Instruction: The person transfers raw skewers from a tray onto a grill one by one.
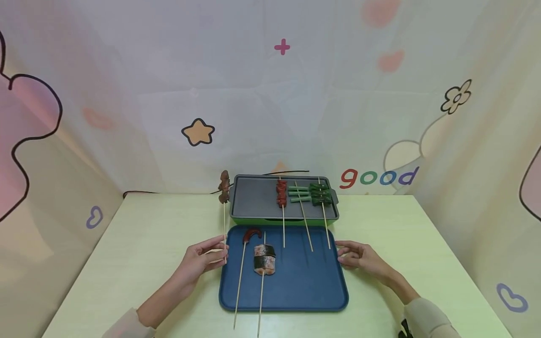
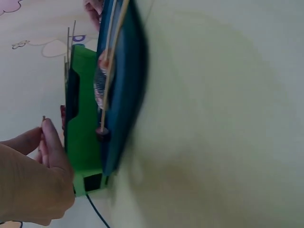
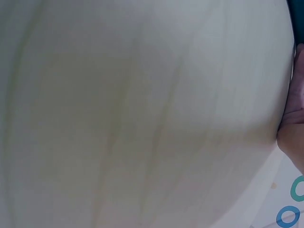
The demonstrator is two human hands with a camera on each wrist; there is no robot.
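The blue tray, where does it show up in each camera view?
Head: blue tray lies centre, low, between both hands.
Left wrist: it runs down the upper middle, edge-on.
Right wrist: perhaps a dark sliver at the top right corner; cannot tell.
Shared landmark: the green grill beside it.

right hand (image 3: 292,118) cut off, tray (image 2: 124,90) blurred
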